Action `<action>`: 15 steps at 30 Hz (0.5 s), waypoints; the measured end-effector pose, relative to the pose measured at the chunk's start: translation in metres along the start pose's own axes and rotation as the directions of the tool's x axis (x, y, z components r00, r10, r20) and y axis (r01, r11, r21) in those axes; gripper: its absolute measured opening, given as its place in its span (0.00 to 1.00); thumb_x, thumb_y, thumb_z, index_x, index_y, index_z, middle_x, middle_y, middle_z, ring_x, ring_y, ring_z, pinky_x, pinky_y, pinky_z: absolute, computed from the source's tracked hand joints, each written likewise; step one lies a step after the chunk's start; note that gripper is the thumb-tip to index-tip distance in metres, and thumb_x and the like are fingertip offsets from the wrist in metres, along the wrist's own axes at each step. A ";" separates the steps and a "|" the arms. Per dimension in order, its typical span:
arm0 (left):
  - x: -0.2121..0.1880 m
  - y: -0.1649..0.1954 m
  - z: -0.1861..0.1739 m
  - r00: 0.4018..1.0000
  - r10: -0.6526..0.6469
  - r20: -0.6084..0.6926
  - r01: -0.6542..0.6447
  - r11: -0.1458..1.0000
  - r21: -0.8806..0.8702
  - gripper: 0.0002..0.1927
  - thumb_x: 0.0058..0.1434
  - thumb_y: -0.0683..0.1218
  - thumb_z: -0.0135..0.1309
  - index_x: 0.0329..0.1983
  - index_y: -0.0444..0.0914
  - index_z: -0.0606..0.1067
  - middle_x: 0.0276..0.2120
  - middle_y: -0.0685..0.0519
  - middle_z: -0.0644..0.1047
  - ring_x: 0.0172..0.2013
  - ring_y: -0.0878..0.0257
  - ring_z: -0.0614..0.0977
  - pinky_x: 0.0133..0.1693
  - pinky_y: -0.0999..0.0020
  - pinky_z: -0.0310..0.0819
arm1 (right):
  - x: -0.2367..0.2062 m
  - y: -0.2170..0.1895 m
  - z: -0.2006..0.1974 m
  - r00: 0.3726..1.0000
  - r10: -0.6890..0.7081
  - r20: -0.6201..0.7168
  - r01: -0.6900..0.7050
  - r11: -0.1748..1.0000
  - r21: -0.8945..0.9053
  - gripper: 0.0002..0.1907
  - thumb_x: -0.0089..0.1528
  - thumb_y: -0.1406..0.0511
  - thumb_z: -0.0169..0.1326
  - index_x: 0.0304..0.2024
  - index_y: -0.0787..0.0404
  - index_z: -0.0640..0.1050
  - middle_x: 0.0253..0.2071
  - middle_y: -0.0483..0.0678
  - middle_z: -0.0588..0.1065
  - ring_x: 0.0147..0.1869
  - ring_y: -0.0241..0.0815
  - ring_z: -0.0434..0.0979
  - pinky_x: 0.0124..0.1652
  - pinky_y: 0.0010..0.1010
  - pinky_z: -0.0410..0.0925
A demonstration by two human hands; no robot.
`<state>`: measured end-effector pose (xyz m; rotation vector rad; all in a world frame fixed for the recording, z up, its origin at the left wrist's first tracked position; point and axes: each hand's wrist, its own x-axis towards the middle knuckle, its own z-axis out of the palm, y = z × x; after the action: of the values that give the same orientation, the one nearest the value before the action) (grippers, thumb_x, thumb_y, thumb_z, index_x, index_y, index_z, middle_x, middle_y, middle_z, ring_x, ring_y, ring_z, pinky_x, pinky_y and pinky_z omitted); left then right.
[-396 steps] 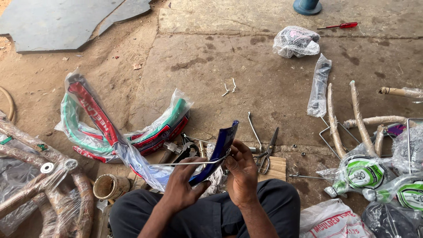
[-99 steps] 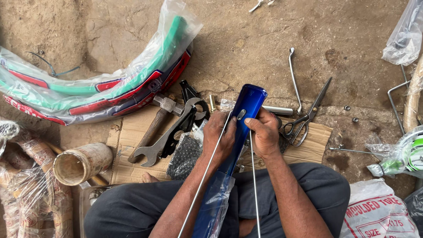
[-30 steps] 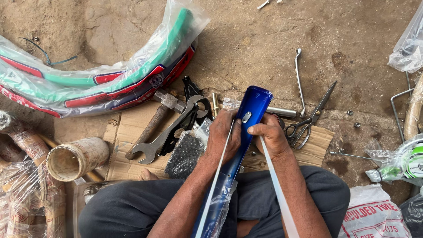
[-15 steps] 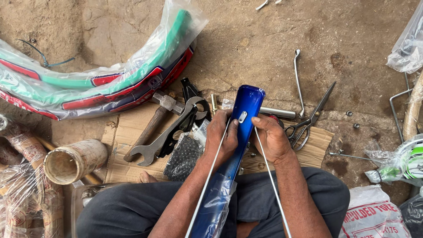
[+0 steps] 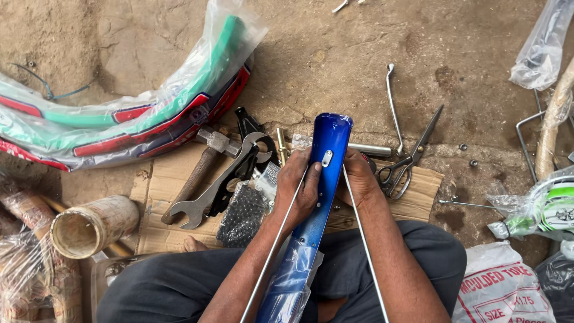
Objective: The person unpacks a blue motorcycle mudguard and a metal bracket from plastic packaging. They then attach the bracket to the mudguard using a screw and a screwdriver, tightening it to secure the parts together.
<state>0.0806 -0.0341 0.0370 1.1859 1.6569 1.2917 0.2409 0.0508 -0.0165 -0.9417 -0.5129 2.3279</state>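
Seen from the head camera, a seated person's left hand (image 5: 298, 190) and right hand (image 5: 357, 179) close their fingers around a blue bicycle mudguard (image 5: 321, 173) held over the lap, its thin wire stays (image 5: 276, 244) trailing back, above a wrench (image 5: 218, 188) and scissors (image 5: 408, 157) on cardboard (image 5: 167, 182).

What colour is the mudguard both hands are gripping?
Glossy metallic blue mudguard, seen in the head view, its lower end in clear plastic; left hand and right hand grip it.

Rough, stained concrete floor (image 5: 335, 54) (cracked in places) under even daylight, with flattened cardboard (image 5: 173, 179) laid on it.
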 end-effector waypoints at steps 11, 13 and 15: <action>-0.007 0.018 -0.016 0.972 -0.208 -0.109 0.179 0.956 -0.232 0.11 0.68 0.45 0.57 0.46 0.32 0.74 0.37 0.48 0.79 0.37 0.64 0.81 0.40 0.67 0.78 | -0.019 -0.008 0.048 0.991 -0.092 0.097 0.096 0.995 -0.038 0.12 0.64 0.71 0.60 0.50 0.68 0.79 0.46 0.53 0.80 0.47 0.42 0.83 0.48 0.32 0.77; -0.010 0.024 -0.021 0.961 -0.263 -0.090 0.230 0.935 -0.271 0.11 0.67 0.45 0.57 0.45 0.33 0.74 0.35 0.49 0.80 0.34 0.66 0.81 0.37 0.69 0.78 | -0.028 -0.013 0.057 0.983 -0.119 0.138 0.121 0.993 -0.003 0.14 0.64 0.71 0.59 0.52 0.69 0.79 0.48 0.53 0.80 0.50 0.42 0.83 0.52 0.32 0.77; -0.013 0.028 -0.027 0.919 -0.382 -0.099 0.334 0.887 -0.318 0.10 0.64 0.45 0.57 0.44 0.34 0.74 0.33 0.50 0.80 0.31 0.66 0.82 0.35 0.70 0.79 | -0.036 -0.018 0.066 0.959 -0.176 0.221 0.216 0.961 -0.171 0.15 0.64 0.70 0.59 0.53 0.68 0.80 0.46 0.52 0.80 0.46 0.40 0.82 0.47 0.31 0.77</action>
<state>0.0664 -0.0524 0.0710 0.5749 1.6284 1.3580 0.2207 0.0331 0.0557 -0.7018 -0.8908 2.2314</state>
